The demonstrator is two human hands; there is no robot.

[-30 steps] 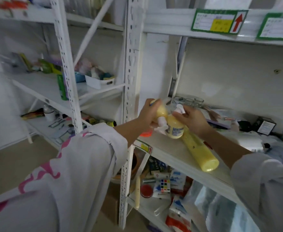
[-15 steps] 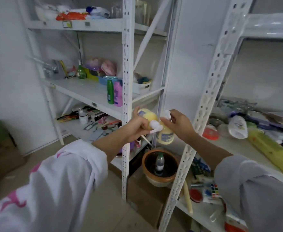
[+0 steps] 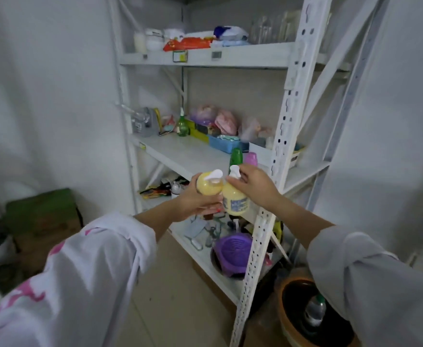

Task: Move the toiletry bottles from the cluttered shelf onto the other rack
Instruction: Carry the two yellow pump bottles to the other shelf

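My left hand grips a small yellow pump bottle with a white pump head. My right hand holds a second yellow pump bottle with a blue label, fingers around its neck. Both bottles are held side by side in the air in front of the white rack. On the rack's middle shelf, just behind my hands, stand a green bottle and a pink bottle.
The middle shelf carries a blue tray, a white basket, bags and a green spray bottle at the back. A purple lid lies on the lower shelf. A brown pot holds a bottle on the floor. Boxes stand at left.
The view has swung left from the cluttered shelf to the other rack. Both hands carried the two yellow bottles along and now hold them near the rack's middle shelf.
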